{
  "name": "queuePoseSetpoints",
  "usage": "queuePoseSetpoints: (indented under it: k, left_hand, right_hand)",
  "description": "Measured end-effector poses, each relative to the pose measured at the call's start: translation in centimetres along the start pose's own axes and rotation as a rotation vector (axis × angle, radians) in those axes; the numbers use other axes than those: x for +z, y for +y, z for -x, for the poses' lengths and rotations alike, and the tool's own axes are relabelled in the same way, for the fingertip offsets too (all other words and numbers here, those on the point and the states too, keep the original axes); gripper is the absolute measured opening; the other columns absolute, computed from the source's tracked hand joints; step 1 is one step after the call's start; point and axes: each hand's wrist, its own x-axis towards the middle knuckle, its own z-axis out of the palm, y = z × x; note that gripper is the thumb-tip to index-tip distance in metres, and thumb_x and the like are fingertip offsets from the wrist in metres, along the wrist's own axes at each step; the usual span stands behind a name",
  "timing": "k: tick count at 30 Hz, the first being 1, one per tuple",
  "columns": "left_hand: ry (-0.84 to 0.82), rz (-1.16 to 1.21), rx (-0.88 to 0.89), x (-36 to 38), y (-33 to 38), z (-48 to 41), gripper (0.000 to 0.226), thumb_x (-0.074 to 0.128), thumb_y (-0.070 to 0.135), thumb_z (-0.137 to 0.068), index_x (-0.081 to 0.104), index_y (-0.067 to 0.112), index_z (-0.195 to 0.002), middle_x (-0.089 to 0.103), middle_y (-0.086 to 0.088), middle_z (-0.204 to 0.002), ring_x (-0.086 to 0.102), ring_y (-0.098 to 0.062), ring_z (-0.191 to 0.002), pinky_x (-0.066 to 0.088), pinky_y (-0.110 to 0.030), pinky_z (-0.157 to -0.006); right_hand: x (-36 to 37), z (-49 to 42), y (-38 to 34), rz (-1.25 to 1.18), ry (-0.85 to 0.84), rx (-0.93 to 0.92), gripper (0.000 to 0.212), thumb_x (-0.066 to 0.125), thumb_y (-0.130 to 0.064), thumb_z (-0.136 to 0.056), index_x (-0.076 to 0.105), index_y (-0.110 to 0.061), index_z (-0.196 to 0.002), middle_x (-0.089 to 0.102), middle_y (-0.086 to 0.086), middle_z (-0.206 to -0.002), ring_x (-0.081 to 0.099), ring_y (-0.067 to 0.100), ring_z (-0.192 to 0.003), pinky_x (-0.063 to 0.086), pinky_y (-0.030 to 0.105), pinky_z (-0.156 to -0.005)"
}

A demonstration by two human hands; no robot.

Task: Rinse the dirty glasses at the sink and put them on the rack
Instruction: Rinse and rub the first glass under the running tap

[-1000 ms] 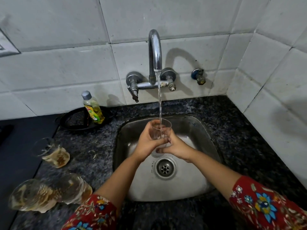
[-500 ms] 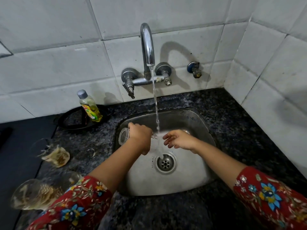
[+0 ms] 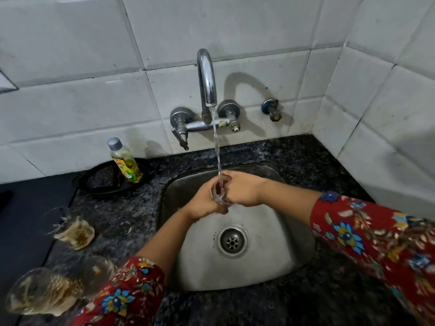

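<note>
Both hands clasp one clear glass (image 3: 220, 192) over the sink (image 3: 270, 260), the left hand (image 3: 203, 203) beneath, the right hand (image 3: 242, 191) beside it. Tap water (image 3: 217, 147) streams into the glass.

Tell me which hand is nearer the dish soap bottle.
Left. The left hand is over the sink's left half, closer to the dish soap bottle; the right hand is farther right, beyond the glass.

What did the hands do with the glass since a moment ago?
Half a second ago the left hand alone held the glass, tipped sideways, and the right hand was off it. Now the glass is back under the running water and both hands grip it. The dirty glasses on the counter and the soap bottle stayed put.
</note>
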Motion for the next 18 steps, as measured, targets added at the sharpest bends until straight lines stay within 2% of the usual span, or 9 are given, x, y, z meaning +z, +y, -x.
queuePoseSetpoints:
  k: [2, 4, 6, 8, 10, 11, 13, 15, 18]
  left_hand:
    - [0.179, -0.028, 0.092, 0.6, -0.1, -0.2, 0.07, 0.067, -0.007, -0.048, 0.056, 0.015, -0.114, 0.065, -0.002, -0.109, 0.064, -0.009, -0.099, 0.051, -0.022, -0.084]
    - [0.268, -0.066, 0.135, 0.5, -0.4, -0.1, 0.065, 0.069, -0.008, -0.052, 0.054, 0.014, -0.112, 0.066, 0.0, -0.106, 0.065, -0.006, -0.098, 0.05, -0.017, -0.083]
    - [0.202, -0.127, 0.111, -0.4, -0.7, -0.2, 0.072, 0.078, -0.006, -0.056, 0.05, 0.014, -0.119, 0.064, 0.001, -0.113, 0.063, -0.004, -0.104, 0.049, -0.017, -0.087]
    - [0.073, -0.234, 0.048, -1.7, -1.2, -0.3, 0.082, 0.087, 0.003, -0.056, 0.046, 0.02, -0.126, 0.06, 0.009, -0.12, 0.059, 0.002, -0.11, 0.047, -0.017, -0.095]
    - [0.068, -0.266, -0.007, -2.1, -1.2, 0.0, 0.078, 0.086, 0.001, -0.058, 0.048, 0.024, -0.122, 0.06, 0.014, -0.116, 0.059, 0.008, -0.105, 0.049, -0.021, -0.096]
    - [0.121, -0.238, -0.013, -1.8, -1.3, 0.1, 0.069, 0.084, 0.0, -0.059, 0.053, 0.023, -0.116, 0.064, 0.011, -0.111, 0.062, 0.005, -0.101, 0.052, -0.027, -0.094]
    - [0.315, -0.209, -0.023, -0.4, -0.6, 0.8, 0.049, 0.08, 0.008, -0.062, 0.058, 0.023, -0.103, 0.069, 0.009, -0.097, 0.064, 0.003, -0.089, 0.054, -0.03, -0.083]
    - [0.461, -0.159, -0.032, 0.9, 0.1, 1.3, 0.039, 0.079, 0.017, -0.067, 0.059, 0.025, -0.099, 0.069, 0.012, -0.088, 0.063, 0.008, -0.079, 0.052, -0.018, -0.073]
    - [0.517, -0.035, -0.095, 1.7, 0.1, 1.3, 0.052, 0.081, 0.027, -0.061, 0.058, 0.03, -0.108, 0.07, 0.013, -0.094, 0.065, 0.006, -0.086, 0.052, -0.018, -0.077]
  right_hand:
    - [0.1, -0.9, 0.1, -0.144, -0.196, 0.204, 0.016, 0.059, -0.007, -0.081, 0.067, -0.016, -0.093, 0.068, 0.007, -0.101, 0.061, 0.028, -0.1, 0.047, 0.042, -0.094]
    - [0.0, -0.9, 0.3, -0.287, -0.293, 0.307, 0.015, 0.051, -0.008, -0.085, 0.061, -0.017, -0.089, 0.067, 0.008, -0.099, 0.061, 0.029, -0.094, 0.05, 0.041, -0.085]
    - [-0.1, -0.5, 0.8, -0.227, -0.163, 0.196, 0.019, 0.054, -0.007, -0.082, 0.065, -0.021, -0.089, 0.068, 0.005, -0.095, 0.061, 0.027, -0.089, 0.051, 0.039, -0.08]
    - [0.1, -0.3, 1.1, -0.106, -0.03, 0.103, 0.026, 0.057, -0.002, -0.079, 0.069, -0.022, -0.09, 0.07, 0.002, -0.093, 0.063, 0.025, -0.089, 0.049, 0.038, -0.086]
    - [0.3, -0.3, 0.4, -0.105, -0.063, 0.148, 0.031, 0.054, -0.002, -0.082, 0.07, -0.023, -0.098, 0.07, -0.002, -0.103, 0.059, 0.022, -0.102, 0.036, 0.038, -0.104]
    - [0.3, -0.5, -0.3, -0.228, -0.058, 0.243, 0.033, 0.052, -0.003, -0.083, 0.07, -0.025, -0.101, 0.069, -0.002, -0.108, 0.057, 0.02, -0.104, 0.034, 0.036, -0.104]
    - [-0.1, -0.9, -1.8, -0.742, 0.078, 0.548, 0.037, 0.051, 0.002, -0.081, 0.072, -0.021, -0.102, 0.07, 0.0, -0.107, 0.06, 0.017, -0.098, 0.043, 0.03, -0.092]
    - [-0.2, -1.2, -2.7, -1.21, 0.289, 0.785, 0.045, 0.049, 0.013, -0.076, 0.072, -0.013, -0.105, 0.072, 0.005, -0.107, 0.065, 0.017, -0.1, 0.05, 0.03, -0.094]
    - [0.3, -0.7, -3.3, -1.454, 0.728, 0.9, 0.056, 0.053, 0.021, -0.069, 0.068, -0.014, -0.11, 0.069, 0.006, -0.111, 0.064, 0.015, -0.104, 0.051, 0.036, -0.096]
